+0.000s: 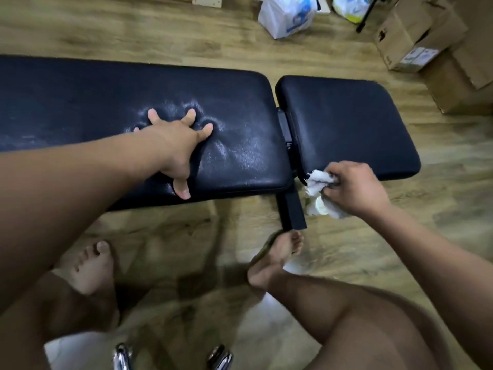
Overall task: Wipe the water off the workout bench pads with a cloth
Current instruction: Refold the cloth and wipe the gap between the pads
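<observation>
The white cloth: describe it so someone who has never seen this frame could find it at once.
Start at the black workout bench: a long pad and, to its right, a short pad. At the short pad's near left corner, the right hand grips the cloth. It is bunched, frayed, and the only white thing touching the bench.

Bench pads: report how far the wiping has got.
Done: the short pad's top looks mostly dry. In hand: the right hand holds the white cloth at that pad's near corner, beside the gap. Left: the long pad, where the left hand presses down spread, shows a wet-looking sheen around the fingers, though glare cannot be ruled out.
</observation>
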### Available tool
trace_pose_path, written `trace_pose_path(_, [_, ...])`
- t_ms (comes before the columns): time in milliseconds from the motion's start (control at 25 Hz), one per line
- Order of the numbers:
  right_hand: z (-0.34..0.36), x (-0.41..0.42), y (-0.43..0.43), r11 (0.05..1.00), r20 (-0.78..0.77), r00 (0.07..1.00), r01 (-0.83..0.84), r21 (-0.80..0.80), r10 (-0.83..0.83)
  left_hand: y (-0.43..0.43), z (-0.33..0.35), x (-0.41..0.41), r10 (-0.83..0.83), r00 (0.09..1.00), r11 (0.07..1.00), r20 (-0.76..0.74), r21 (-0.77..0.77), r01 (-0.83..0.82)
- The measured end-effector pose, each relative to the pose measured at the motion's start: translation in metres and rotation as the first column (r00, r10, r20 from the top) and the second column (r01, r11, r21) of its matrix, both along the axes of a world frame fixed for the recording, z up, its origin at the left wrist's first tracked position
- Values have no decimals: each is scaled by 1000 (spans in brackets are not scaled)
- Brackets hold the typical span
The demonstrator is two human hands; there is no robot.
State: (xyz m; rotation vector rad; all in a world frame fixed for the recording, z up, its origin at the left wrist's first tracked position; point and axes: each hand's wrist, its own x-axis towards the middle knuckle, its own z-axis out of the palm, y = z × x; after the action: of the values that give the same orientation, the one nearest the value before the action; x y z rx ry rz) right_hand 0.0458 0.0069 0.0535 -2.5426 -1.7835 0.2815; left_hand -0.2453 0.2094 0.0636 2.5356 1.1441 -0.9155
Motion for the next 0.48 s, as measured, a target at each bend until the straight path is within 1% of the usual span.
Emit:
trace_pose_path(80, [1, -5, -1, 997, -51, 998, -38, 68, 42, 0, 2, -2, -20, 1000, 1000, 4, 24, 20])
trace_pose_path(160, [-3, -12, 13, 994, -32, 998, -47, 102, 51, -3, 6, 0, -42, 999, 997, -2, 58, 42])
trace_pose_path(200, [-5, -16, 32, 994, 1, 1000, -21, 104, 21, -3, 7, -1, -48, 999, 997, -7, 65, 48])
trace_pose_path(280, [-6, -19, 74, 990, 56, 995, 81, 117, -88, -7, 10, 2, -35, 999, 996, -21, 75, 37])
trace_pose_path(360, [-7, -21, 85, 982, 33, 990, 131, 133, -136, -10, 15, 4, -12, 999, 996, -35, 88, 15])
trace_pose_path(480, [-12, -24, 38, 994, 32, 999, 14, 108, -17, -17, 21, 6, 10, 997, 998, -80, 69, -4])
